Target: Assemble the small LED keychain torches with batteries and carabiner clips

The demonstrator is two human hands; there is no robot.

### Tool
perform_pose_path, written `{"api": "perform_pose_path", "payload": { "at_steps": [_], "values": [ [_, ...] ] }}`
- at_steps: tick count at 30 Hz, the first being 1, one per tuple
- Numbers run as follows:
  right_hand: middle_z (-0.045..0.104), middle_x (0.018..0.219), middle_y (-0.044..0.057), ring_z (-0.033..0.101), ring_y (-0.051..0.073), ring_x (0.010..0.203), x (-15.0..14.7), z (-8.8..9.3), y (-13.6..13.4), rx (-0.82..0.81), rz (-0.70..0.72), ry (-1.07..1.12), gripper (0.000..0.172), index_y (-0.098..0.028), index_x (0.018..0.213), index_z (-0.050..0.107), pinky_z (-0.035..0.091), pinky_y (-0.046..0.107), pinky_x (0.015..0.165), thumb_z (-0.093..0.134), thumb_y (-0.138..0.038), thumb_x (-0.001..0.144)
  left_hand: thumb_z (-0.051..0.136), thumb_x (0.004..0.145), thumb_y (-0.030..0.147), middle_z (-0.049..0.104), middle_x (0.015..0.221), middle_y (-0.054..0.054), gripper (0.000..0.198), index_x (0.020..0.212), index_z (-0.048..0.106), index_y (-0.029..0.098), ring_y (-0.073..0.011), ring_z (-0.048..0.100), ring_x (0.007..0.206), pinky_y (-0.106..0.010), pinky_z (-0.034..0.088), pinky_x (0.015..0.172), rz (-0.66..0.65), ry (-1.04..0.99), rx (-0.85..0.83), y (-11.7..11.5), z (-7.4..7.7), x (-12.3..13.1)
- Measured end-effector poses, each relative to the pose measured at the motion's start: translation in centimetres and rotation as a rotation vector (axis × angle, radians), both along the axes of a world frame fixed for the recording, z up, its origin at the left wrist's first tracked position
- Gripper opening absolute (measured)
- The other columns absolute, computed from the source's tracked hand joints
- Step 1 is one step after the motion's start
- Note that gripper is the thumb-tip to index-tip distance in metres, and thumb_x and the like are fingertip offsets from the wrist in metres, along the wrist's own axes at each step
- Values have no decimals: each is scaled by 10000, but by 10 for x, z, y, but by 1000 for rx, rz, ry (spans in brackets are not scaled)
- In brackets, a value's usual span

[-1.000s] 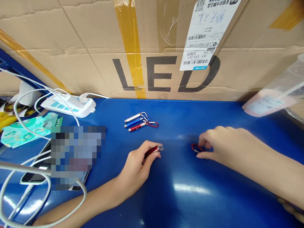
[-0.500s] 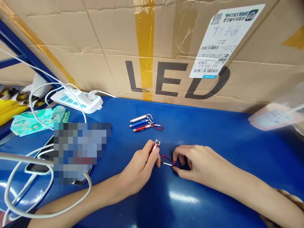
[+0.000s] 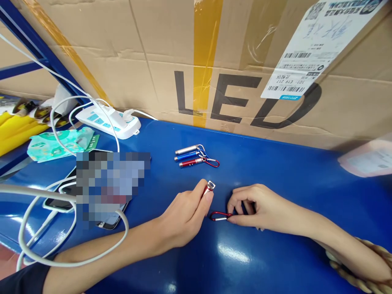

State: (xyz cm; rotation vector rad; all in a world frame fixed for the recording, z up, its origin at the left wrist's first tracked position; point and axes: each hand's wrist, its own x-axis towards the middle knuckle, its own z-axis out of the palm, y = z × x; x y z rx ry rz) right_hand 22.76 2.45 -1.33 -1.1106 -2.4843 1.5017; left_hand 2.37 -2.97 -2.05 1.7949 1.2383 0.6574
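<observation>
My left hand is closed around a small red flashlight. Its silver end shows above the fingers, and the rest is hidden in the fist. Thumb and index finger of my right hand pinch the right end of a red carabiner, which has a silver gate and is held just above the blue table. Beyond my hands, a silver flashlight, a blue flashlight and another red flashlight lie side by side, with carabiners at their right ends.
A large cardboard box walls off the table's back. At left are a white power strip, a tissue pack, a phone and looping white cables that cross my left forearm. A pinkish container stands at right.
My right thumb and index finger have closed on the carabiner's end. My left hand keeps its hold on the red flashlight. The whole view has shifted slightly.
</observation>
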Motion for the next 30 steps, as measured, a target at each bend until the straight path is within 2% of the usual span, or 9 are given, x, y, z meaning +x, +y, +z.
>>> {"api": "perform_pose_path", "payload": {
  "at_steps": [4,6,9,13,16,19,22,27,30],
  "values": [
    [512,537,-56,533,68,406,-1,1,-1,-255,-93,22,266,-167,798,611,423,153,372,586,-432,791,259,935,345,463,621,26,231,761,337,214,-132,413,531,-277,358,550,-34,14,20,0,-4,0],
    [495,503,-64,530,67,403,-3,0,-1,-321,-133,51,264,-161,797,595,428,142,365,589,-425,790,343,912,348,428,588,50,203,757,315,219,-117,375,487,-262,335,511,-27,44,20,0,-6,1],
    [490,486,-69,522,60,392,-6,-2,-2,-330,-186,114,251,-156,785,577,426,130,358,590,-406,795,407,894,290,391,561,73,199,749,286,227,-106,399,462,-236,330,477,22,36,-12,2,-10,3],
    [504,492,-66,526,62,382,-6,-5,-4,-337,-224,156,254,-153,815,580,439,138,356,595,-406,794,403,904,255,427,577,69,212,739,272,228,-103,485,494,-222,377,491,38,-104,-51,3,-13,5],
    [582,631,-36,543,55,397,-6,-10,-8,-296,-209,186,289,-165,941,595,432,138,344,608,-409,785,416,900,242,388,556,79,225,729,271,227,-89,437,464,-209,358,462,53,-173,-48,2,-13,6],
    [603,798,1,576,48,444,-8,-16,-14,-138,-169,289,295,-174,1012,612,428,139,361,609,-377,798,417,897,232,344,574,84,230,724,266,227,-77,389,456,-205,329,447,71,-196,-53,1,-13,7],
    [573,783,8,572,48,493,-9,-21,-20,121,-88,361,241,-160,1000,637,450,160,446,529,-335,874,414,892,220,311,600,84,227,723,263,227,-75,365,469,-209,319,457,93,-179,-61,0,-14,8],
    [565,720,22,536,94,566,-10,-24,-25,655,94,177,283,-124,963,640,391,223,481,418,-297,937,412,888,216,305,610,85,224,725,258,229,-76,343,472,-211,289,448,95,-123,-76,0,-14,8],
    [546,687,10,510,89,527,-10,-25,-26,757,139,120,315,-115,892,638,353,236,449,385,-293,950,413,889,218,321,615,83,219,730,262,228,-75,313,473,-207,277,446,79,-84,-53,-1,-15,7]
  ]
}}
